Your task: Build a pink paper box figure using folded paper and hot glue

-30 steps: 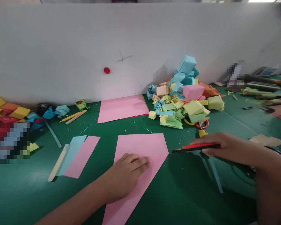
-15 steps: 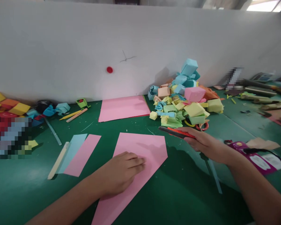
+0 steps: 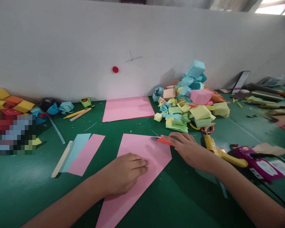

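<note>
A sheet of pink paper (image 3: pixel 154 164) with angled edges, seemingly folded, lies on the green table in front of me. My left hand (image 3: pixel 124 172) rests flat on its middle, fingers lightly bent and pressing down. An orange-and-black utility knife (image 3: pixel 165 141) is gripped in my right hand (image 3: pixel 188 148), its dark tip pointing left over the sheet's top right part. Whether the knife touches the paper, I cannot tell. To the left lie a pink strip (image 3: pixel 87 155), a light blue strip (image 3: pixel 74 150) and a pale wooden stick (image 3: pixel 62 159).
Folded paper boxes (image 3: pixel 192 107) form a heap at the back right, beside red-handled scissors (image 3: pixel 207 129). A yellow glue gun (image 3: pixel 224 155) and a purple power strip (image 3: pixel 258 163) sit right. More pink sheets (image 3: pixel 129 108) lie by the white wall (image 3: pixel 73 47).
My right hand has lowered the knife and brought it left onto the top of the pink paper. The glue gun's body has come into sight. My left hand stays on the sheet.
</note>
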### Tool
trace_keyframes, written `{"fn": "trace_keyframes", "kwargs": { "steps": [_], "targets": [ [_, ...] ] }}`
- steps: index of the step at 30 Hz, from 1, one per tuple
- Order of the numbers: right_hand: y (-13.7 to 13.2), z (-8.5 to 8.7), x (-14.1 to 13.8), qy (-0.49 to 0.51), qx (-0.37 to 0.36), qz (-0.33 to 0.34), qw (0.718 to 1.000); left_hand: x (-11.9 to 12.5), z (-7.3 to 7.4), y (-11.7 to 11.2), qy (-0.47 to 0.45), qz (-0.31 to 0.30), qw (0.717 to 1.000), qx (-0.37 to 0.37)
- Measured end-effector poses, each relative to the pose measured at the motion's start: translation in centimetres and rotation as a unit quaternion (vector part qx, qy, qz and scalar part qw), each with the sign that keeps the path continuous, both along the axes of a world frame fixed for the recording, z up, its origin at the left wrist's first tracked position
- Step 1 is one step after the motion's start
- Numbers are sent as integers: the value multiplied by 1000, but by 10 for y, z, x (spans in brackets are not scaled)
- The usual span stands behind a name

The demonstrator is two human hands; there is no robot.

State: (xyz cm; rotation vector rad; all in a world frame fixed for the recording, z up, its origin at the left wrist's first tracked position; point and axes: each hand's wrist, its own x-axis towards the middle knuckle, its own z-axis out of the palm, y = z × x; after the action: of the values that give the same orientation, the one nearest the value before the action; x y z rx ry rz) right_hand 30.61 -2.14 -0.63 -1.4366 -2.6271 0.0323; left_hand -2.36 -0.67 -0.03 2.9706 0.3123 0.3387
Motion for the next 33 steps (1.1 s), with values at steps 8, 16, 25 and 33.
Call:
{"fn": "trace_keyframes", "kwargs": {
  "steps": [8,16,25,33],
  "targets": [
    [-7,13,-26,-17,17,79,997,2,-2,-2,-2,-1,1000,19],
    [-5,14,-24,34,14,50,998,2,-4,-3,-7,6,1000,12],
    [12,2,-62,4,-34,113,993,21,7,-37,61,51,997,-8],
    [24,-14,-77,40,-87,208,973,17,-2,-37,74,1,997,-36]
  ]
}}
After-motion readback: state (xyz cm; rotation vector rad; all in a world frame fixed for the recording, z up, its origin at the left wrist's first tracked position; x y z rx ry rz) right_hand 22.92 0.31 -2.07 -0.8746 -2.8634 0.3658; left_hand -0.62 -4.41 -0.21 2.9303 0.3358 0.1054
